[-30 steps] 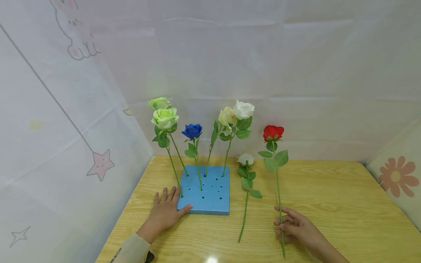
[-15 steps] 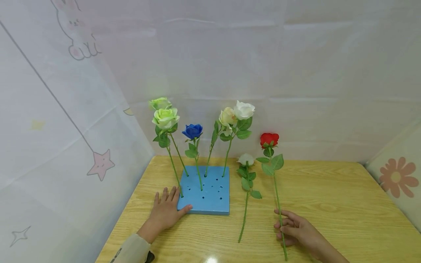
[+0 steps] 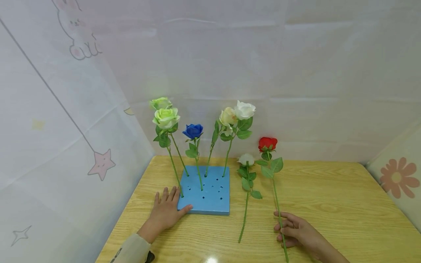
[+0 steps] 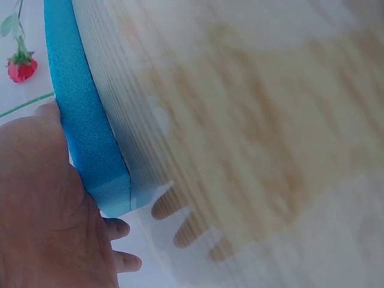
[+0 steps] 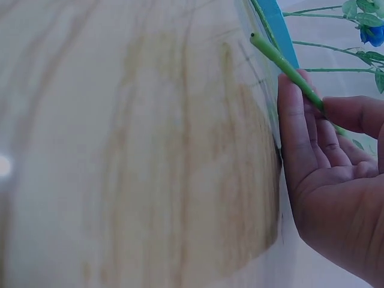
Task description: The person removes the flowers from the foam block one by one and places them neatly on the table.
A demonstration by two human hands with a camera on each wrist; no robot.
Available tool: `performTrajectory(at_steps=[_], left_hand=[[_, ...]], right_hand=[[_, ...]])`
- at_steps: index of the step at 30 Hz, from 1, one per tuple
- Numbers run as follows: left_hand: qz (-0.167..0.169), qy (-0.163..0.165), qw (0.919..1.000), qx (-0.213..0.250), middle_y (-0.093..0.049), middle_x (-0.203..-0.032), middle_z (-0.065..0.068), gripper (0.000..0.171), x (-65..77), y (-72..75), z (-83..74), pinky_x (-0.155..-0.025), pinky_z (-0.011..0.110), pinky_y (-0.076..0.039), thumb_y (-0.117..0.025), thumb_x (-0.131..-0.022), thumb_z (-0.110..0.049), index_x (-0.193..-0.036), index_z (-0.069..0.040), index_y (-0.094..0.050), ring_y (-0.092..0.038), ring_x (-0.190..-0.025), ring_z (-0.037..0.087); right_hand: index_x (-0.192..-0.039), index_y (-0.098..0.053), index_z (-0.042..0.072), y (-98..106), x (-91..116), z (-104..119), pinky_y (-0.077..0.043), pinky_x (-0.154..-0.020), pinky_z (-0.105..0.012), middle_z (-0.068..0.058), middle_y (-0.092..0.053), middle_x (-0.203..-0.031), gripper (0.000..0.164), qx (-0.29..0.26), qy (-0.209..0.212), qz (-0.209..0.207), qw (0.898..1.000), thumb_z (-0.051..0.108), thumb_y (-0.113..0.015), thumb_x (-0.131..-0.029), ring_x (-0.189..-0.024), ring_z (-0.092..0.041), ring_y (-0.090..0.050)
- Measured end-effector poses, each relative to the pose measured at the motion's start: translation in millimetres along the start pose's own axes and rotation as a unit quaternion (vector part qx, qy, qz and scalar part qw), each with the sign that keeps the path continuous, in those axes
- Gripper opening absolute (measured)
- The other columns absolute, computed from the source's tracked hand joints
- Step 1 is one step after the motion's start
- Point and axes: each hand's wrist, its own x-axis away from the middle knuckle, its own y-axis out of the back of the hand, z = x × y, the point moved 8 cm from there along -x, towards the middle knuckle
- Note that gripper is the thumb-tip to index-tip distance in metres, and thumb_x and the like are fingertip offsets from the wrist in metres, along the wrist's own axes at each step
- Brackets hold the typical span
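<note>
My right hand (image 3: 297,232) pinches the lower stem of a red rose (image 3: 268,144) between thumb and fingers; in the right wrist view the cut end of its green stem (image 5: 282,63) sticks out past the fingertips. The flower leans away toward the back wall. My left hand (image 3: 167,212) lies with spread, straight fingers against the left front corner of a blue foam block (image 3: 210,204). In the left wrist view the palm touches the block's side (image 4: 87,114). Two light green roses (image 3: 166,118), a blue rose (image 3: 193,130), a cream rose (image 3: 227,116) and a white rose (image 3: 244,110) stand in its holes.
Another white rose (image 3: 246,159) lies on the wooden table (image 3: 329,197) between the block and my right hand, its stem toward me. Several small holes dot the block's top. A pale cloth wall (image 3: 296,73) rises behind the table and along both sides.
The red rose's bloom has sunk lower and drifted slightly left as its stem tilts in my right hand. My left hand has stayed in place against the block.
</note>
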Motion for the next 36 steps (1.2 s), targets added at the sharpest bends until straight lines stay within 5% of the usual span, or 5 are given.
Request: performTrajectory(at_steps=[14,36], left_hand=[[0.005,0.0,1.0,-0.002,-0.022,-0.167,0.018,0.103,2.5,5.2,-3.4,-0.118,0.07,-0.002,-0.037,-0.092,-0.081,-0.163,-0.007,-0.021,-0.011,-0.153,0.047],[0.006,-0.001,1.0,0.0,-0.021,-0.167,0.017,0.102,2.2,3.4,-3.0,-0.118,0.07,-0.003,-0.038,-0.093,-0.08,-0.163,-0.007,-0.021,-0.011,-0.153,0.047]], right_hand=[[-0.156,-0.007,-0.014,-2.8,1.3,-7.5,-0.061,-0.08,-0.037,-0.016,-0.064,-0.122,0.075,-0.049,-0.027,0.013,0.998,0.009,-0.056,-0.104,-0.097,-0.022,-0.069],[-0.151,-0.011,-0.021,-5.1,-5.6,-6.9,-0.062,-0.076,-0.036,-0.016,-0.064,-0.118,0.074,0.012,-0.044,0.008,0.999,0.012,-0.057,-0.104,-0.093,-0.023,-0.07]])
